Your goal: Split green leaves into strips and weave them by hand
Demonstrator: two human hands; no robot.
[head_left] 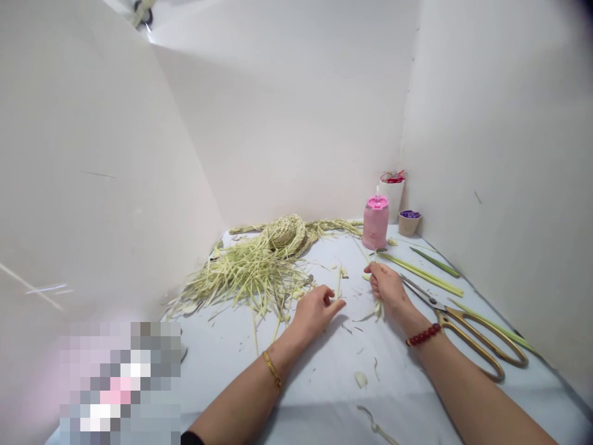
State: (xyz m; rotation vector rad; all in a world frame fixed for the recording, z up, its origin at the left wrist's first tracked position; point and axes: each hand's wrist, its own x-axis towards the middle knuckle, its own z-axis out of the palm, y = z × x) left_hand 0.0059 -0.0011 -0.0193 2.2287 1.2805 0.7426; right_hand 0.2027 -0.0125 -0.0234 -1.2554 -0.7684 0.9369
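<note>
My left hand (320,310) hovers over the middle of the pale table, thumb stretched out and fingers curled apart from it, near a short pale stalk piece (339,282). My right hand (385,285) is closed on thin pale plant strips (378,308), whose ends stick out below the fingers. A heap of yellow-green strips (250,272) spreads to the left, with a coiled woven braid (285,232) on its back part. Large gold-handled scissors (477,337) lie partly open beside my right wrist, and green stalks (426,274) rest beyond them.
A pink bottle (375,225) stands at the back right, near a white cup (393,196) of red items and a small brown cup (410,224) of purple items. Plant scraps (361,379) dot the table's front. White walls enclose the sides and back.
</note>
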